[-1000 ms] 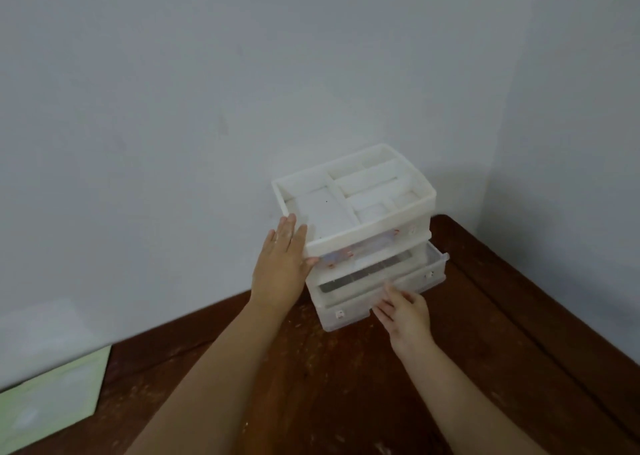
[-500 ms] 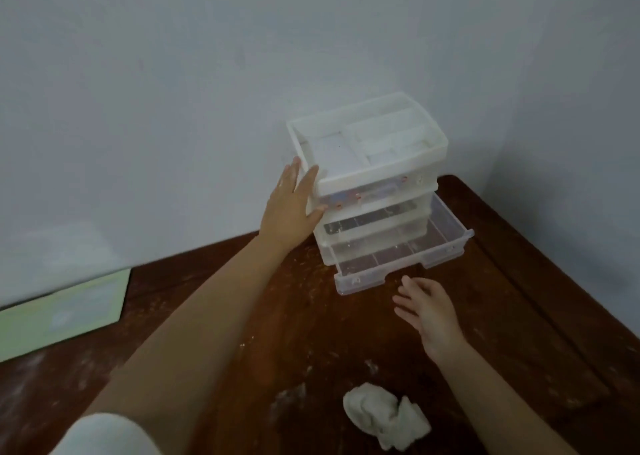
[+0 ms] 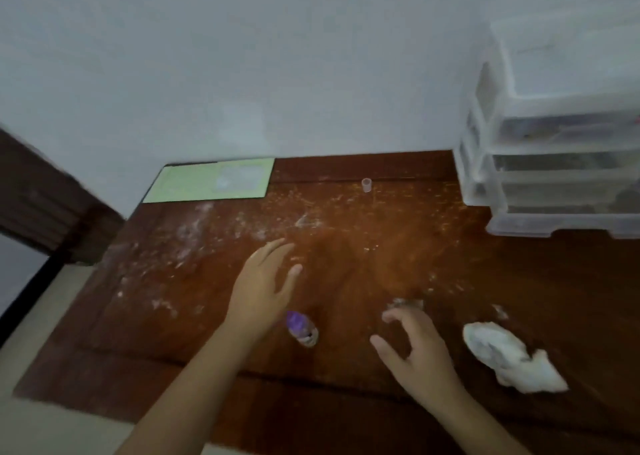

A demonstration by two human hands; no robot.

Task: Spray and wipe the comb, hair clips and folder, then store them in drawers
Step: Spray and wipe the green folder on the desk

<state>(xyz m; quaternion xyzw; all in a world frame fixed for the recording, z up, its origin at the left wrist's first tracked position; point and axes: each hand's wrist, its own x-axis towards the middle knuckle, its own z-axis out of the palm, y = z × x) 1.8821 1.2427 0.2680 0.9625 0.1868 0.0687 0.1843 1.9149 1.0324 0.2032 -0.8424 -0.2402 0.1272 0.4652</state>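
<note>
A light green folder lies flat at the far left of the brown wooden table, against the wall. The translucent white drawer unit stands at the right edge of view. My left hand hovers over the middle of the table with fingers extended and holds nothing. Just beside its wrist stands a small spray bottle with a purple label. My right hand hangs over the table nearer me, fingers loosely curled and empty. A crumpled white cloth lies right of that hand.
A small clear cap stands near the wall in the middle. White dust and streaks mark the tabletop. A dark wooden chair back is at the left, beyond the table's edge. Walls close in the back.
The view has swung left and down. My left hand has left the drawer unit and moved over the table centre. My right hand has pulled back from the bottom drawer.
</note>
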